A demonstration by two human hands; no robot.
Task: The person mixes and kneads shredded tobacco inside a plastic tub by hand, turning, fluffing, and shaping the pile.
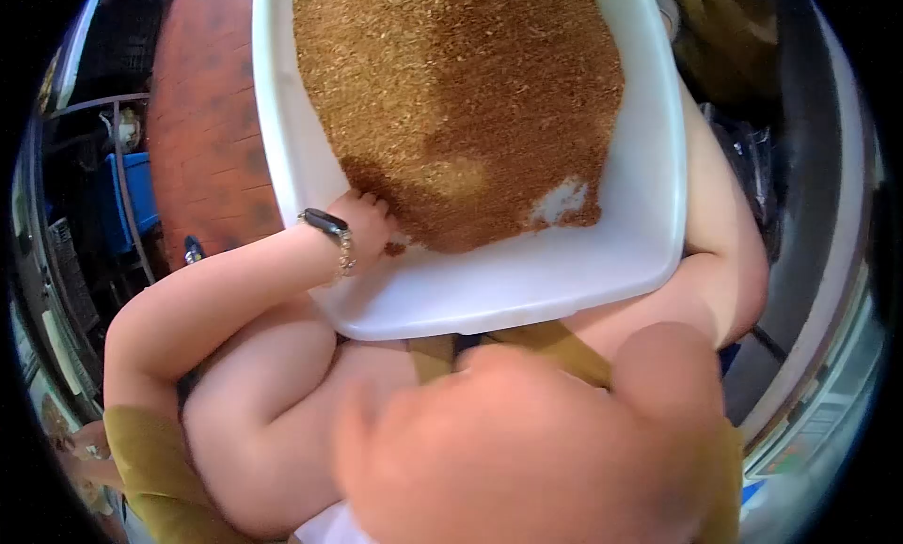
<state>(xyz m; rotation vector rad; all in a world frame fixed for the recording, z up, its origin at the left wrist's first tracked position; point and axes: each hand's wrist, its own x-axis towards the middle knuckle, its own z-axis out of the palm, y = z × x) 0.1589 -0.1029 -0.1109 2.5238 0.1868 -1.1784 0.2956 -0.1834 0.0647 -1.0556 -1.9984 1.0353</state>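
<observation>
A white tray (508,304) rests on my lap and holds a wide layer of brown, grain-like material (461,102). At the layer's lower left edge, my left hand (365,226) touches the grains with its fingers bent; whether anything is between them is hidden. A dark band and a beaded bracelet are on that wrist. My right hand (527,441) is close to the camera, below the tray's near edge, and smeared by motion, so its fingers cannot be made out. A pale bare patch of tray shows at the layer's lower right.
A reddish-brown patterned floor (207,121) lies left of the tray. Farther left are a blue crate (136,201) and a metal rack. Part of another person in olive cloth (724,36) is at the upper right. Dark plastic (752,158) lies beside my right leg.
</observation>
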